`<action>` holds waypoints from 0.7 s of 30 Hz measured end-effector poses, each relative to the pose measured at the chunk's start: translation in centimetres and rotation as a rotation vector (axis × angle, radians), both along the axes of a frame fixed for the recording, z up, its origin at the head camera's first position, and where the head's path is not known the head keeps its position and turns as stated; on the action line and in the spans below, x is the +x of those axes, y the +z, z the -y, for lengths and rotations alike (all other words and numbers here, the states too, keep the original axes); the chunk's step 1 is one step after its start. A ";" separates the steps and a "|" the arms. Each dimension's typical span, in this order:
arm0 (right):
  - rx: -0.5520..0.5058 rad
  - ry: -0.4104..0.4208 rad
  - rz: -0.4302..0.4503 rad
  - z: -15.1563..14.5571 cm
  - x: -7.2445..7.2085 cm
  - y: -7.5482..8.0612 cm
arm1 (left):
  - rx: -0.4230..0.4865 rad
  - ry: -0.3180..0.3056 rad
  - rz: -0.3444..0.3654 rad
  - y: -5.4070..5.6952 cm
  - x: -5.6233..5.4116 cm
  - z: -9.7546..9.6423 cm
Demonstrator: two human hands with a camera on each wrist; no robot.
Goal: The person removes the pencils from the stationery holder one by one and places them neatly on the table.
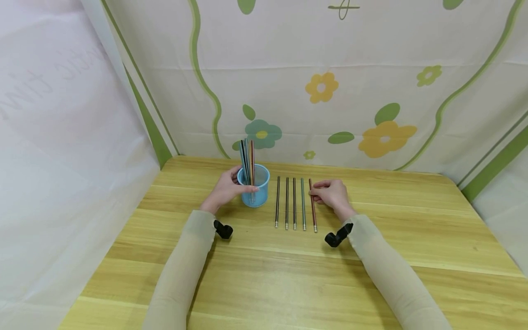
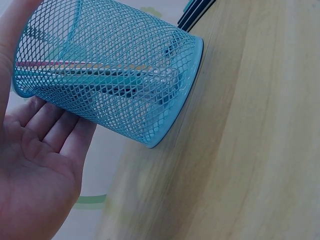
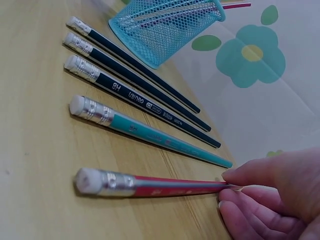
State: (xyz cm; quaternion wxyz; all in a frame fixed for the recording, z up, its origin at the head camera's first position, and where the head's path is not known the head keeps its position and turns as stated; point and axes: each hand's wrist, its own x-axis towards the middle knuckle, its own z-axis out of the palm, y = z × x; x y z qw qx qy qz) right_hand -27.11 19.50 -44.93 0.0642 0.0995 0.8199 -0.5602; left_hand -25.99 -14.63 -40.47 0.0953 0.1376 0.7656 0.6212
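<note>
A blue mesh pencil cup [image 1: 261, 198] stands on the table with several pencils [image 1: 247, 158] leaning inside it. Around its left side curls my left hand [image 1: 226, 189], thumb across the front; the left wrist view shows the cup's mesh wall [image 2: 115, 65] beside the palm [image 2: 40, 165]. My right hand [image 1: 331, 195] pinches the far end of a red pencil [image 3: 170, 186] between thumb and fingers [image 3: 250, 170]; the pencil lies on the table, eraser toward me. Left of it lie a teal pencil [image 3: 150, 132] and three black pencils [image 3: 145, 102], roughly parallel.
The wooden table [image 1: 264, 275] extends on both sides of the row. A white curtain [image 1: 288, 110] with flowers hangs just behind the table's far edge, and another white cloth [image 1: 62, 160] hangs at the left. A small black wrist mount [image 1: 338, 235] sits on each sleeve.
</note>
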 end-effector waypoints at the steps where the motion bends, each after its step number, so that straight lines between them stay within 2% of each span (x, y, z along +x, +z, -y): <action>1: -0.002 -0.001 0.000 0.0 0.0 0.0 | 0.002 -0.001 0.001 0.0 0.0 0.0; 8: -0.016 0.006 0.002 -0.2 0.1 0.1 | -0.003 0.003 0.008 0.1 0.1 0.0; 13: -0.052 -0.003 -0.004 0.0 0.3 0.8 | -0.008 0.001 0.004 0.1 0.1 0.0; 20: -0.106 0.040 -0.056 1.0 0.3 2.2 | -0.009 0.026 -0.056 -3.0 -1.8 0.4; 21: -0.100 0.046 -0.066 1.3 0.4 2.4 | -0.010 0.026 -0.056 -3.0 -1.8 0.4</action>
